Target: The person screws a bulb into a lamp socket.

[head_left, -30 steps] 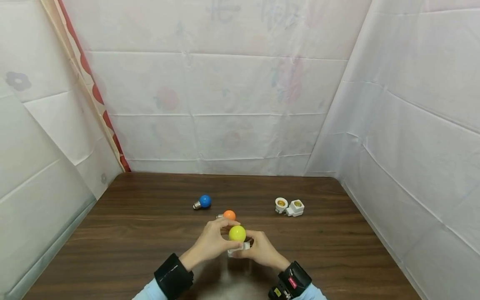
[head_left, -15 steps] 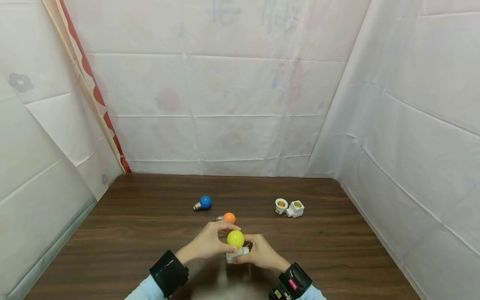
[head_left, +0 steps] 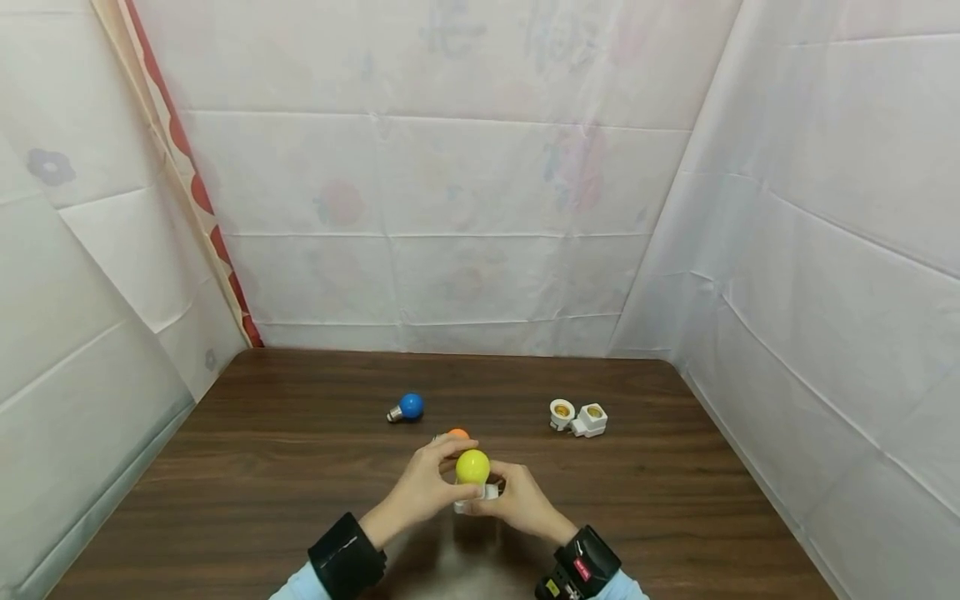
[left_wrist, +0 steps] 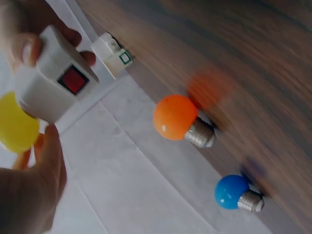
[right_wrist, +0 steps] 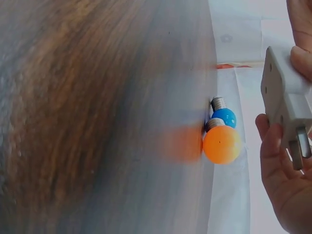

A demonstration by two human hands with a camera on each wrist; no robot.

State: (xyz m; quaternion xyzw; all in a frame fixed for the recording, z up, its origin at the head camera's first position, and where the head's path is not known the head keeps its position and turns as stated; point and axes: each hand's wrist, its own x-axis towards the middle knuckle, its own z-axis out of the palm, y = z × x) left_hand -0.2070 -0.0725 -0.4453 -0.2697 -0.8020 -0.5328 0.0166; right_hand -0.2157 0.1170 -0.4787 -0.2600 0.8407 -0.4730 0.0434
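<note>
- Left hand (head_left: 422, 490): holding, thumb and fingers curled about the yellow bulb (head_left: 472, 467), thumb low on the near side, fingertips at the far side.
- Right hand (head_left: 527, 502): also holding; thumb and fingers grip the white socket (left_wrist: 51, 73).
- Yellow bulb sits globe up at the mouth of the white socket. From where I stand, cannot tell how deep its base goes in.
- Both pieces are held up off the table (head_left: 675, 508), near the middle of its near half, between the two hands.
- White socket carries a red switch (left_wrist: 74, 79) on one face and metal prongs (right_wrist: 295, 155) at one end.
- Orange bulb (left_wrist: 175, 117): lying on its side on the table, just beyond the left fingers, which partly hide it from above.
- Blue bulb (head_left: 411, 406): on its side, farther back and to the left, metal base toward the left and near edge.
- Round socket (head_left: 562, 411) and square socket (head_left: 590, 420): side by side, right of the bulbs, mouths up. Touching or a hair apart, cannot tell.
- Person wears black wristbands (head_left: 347, 556) over light blue sleeves (head_left: 302, 584).
- White cloth (head_left: 465, 175), faintly printed, hangs behind the table and at both sides; red scalloped trim (head_left: 201, 193) on the left.
</note>
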